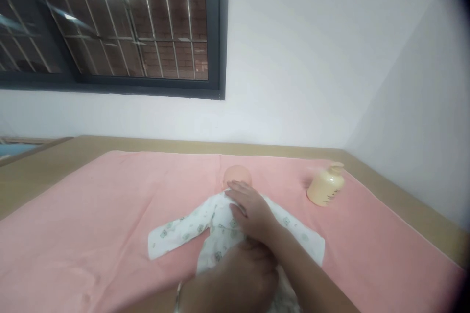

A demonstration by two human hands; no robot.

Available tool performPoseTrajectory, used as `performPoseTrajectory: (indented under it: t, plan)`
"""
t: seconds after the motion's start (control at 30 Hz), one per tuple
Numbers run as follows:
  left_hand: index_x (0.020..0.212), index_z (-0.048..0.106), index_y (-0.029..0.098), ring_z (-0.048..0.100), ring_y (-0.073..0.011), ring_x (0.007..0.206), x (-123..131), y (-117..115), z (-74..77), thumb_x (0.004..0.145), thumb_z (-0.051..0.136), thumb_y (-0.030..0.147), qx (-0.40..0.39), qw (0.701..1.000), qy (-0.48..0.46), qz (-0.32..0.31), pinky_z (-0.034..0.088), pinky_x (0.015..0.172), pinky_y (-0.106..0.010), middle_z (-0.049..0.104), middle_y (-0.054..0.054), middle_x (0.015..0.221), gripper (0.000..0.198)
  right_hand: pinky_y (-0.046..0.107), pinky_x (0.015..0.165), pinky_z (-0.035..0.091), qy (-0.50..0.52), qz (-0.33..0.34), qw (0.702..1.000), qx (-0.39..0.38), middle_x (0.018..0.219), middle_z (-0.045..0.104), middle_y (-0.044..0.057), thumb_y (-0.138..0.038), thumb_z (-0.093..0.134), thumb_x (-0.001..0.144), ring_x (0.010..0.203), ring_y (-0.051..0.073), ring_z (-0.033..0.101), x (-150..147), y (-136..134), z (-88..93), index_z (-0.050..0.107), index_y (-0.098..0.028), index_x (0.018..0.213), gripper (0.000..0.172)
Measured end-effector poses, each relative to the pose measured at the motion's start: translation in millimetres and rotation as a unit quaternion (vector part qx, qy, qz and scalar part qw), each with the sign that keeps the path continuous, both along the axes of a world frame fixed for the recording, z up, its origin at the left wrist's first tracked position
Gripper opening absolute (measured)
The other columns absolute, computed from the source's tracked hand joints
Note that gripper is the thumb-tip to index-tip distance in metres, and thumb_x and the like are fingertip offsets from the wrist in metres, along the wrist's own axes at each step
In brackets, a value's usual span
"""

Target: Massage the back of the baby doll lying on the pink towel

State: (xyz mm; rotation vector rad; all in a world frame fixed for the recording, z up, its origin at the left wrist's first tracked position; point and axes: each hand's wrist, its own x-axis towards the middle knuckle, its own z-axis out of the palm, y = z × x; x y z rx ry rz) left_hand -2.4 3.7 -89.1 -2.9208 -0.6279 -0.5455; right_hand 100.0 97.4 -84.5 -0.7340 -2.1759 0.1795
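A baby doll with a smooth round head (237, 174) lies on a pink cloth (121, 195). It wears a white baby garment (179, 234) with small green prints, its long sleeves spread out to both sides. My right hand (253, 210) rests at the neck and upper chest, fingers stretched out and fingertips by the head. Lower down, over the belly, my left hand (246, 269) is curled closed close to my right wrist. Whatever its fingers may hold is hidden. A bracelet (178, 297) circles my left wrist. The doll's face and lower body are covered from view.
A cream pump bottle (326, 187) stands on the cloth at the right, slightly tilted in view. The cloth lies over a tan surface (279, 150) that meets a white wall (293, 58). A dark-framed window (216, 49) with metal bars is at upper left.
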Motion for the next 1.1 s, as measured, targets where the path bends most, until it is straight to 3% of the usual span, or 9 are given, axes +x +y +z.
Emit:
performPoseTrajectory:
  t: [0.2,0.37,0.47,0.57,0.67,0.8,0.97,1.1]
  plan:
    - [0.080,0.060,0.016,0.057,-0.0205,0.092,1,0,1.4,0.086,0.056,0.023,-0.007,1.000,0.001,-0.005,0.044,0.094,-0.037,0.066,-0.005,0.087,0.010,0.046,0.110,0.034,-0.013,0.011,0.999,-0.041,0.117,0.067,0.006,-0.019,0.048,0.082,0.116,0.022,0.058,-4,5,-11.3,0.070,-0.019,0.104,0.031]
    - [0.072,0.056,0.017,0.056,-0.0188,0.083,2,1,2.5,0.083,0.058,0.023,0.005,1.000,-0.006,-0.017,0.045,0.087,-0.036,0.064,-0.003,0.080,0.013,0.044,0.110,0.033,-0.013,0.014,0.999,-0.051,0.117,0.067,0.006,-0.019,0.049,0.082,0.117,0.021,0.057,-4,5,-10.9,0.070,-0.019,0.105,0.031]
    - [0.076,0.059,0.016,0.057,-0.0193,0.087,2,2,-0.4,0.085,0.056,0.023,0.009,1.000,-0.009,-0.017,0.045,0.091,-0.036,0.065,-0.004,0.083,0.012,0.045,0.111,0.031,-0.036,0.007,0.997,-0.067,0.120,0.066,0.006,-0.020,0.048,0.083,0.120,0.021,0.055,-4,4,-6.1,0.070,-0.019,0.106,0.032]
    - [0.083,0.063,0.016,0.058,-0.0205,0.094,2,3,-6.9,0.088,0.055,0.023,0.001,1.000,-0.009,-0.014,0.045,0.094,-0.037,0.067,-0.006,0.088,0.012,0.050,0.112,0.026,-0.101,-0.002,0.989,-0.104,0.129,0.059,0.006,-0.020,0.044,0.087,0.128,0.022,0.047,-3,-5,6.4,0.065,-0.021,0.116,0.035]
    - [0.095,0.064,0.015,0.059,-0.0188,0.095,-1,4,-10.7,0.091,0.054,0.028,-0.005,1.000,-0.009,-0.010,0.049,0.091,-0.039,0.065,-0.007,0.099,0.017,0.060,0.109,0.023,-0.194,-0.015,0.971,-0.142,0.145,0.042,0.008,-0.025,0.042,0.091,0.138,0.028,0.031,0,-21,24.1,0.053,-0.022,0.132,0.043]
    - [0.116,0.057,0.018,0.059,-0.0182,0.101,-8,3,-1.5,0.093,0.053,0.038,-0.007,1.000,-0.010,-0.022,0.051,0.089,-0.040,0.058,-0.008,0.119,0.031,0.072,0.102,0.023,-0.273,-0.020,0.947,-0.168,0.154,0.024,0.013,-0.032,0.046,0.090,0.141,0.039,0.016,3,-45,45.0,0.044,-0.021,0.139,0.050]
    - [0.117,0.057,0.018,0.058,-0.0188,0.102,-13,-7,19.5,0.093,0.053,0.037,-0.014,0.999,0.002,-0.039,0.052,0.088,-0.039,0.057,-0.008,0.120,0.031,0.067,0.100,0.034,-0.295,0.016,0.944,-0.150,0.148,0.038,0.009,-0.039,0.050,0.090,0.139,0.041,0.023,8,-60,52.3,0.059,-0.025,0.122,0.035]
    - [0.117,0.057,0.019,0.059,-0.0183,0.101,-11,-35,30.2,0.093,0.053,0.036,-0.035,0.998,0.011,-0.050,0.052,0.088,-0.039,0.057,-0.008,0.120,0.030,0.047,0.094,0.049,-0.262,0.055,0.962,-0.046,0.121,0.064,0.003,-0.046,0.053,0.088,0.127,0.031,0.047,14,-72,47.2,0.067,-0.029,0.109,0.030]
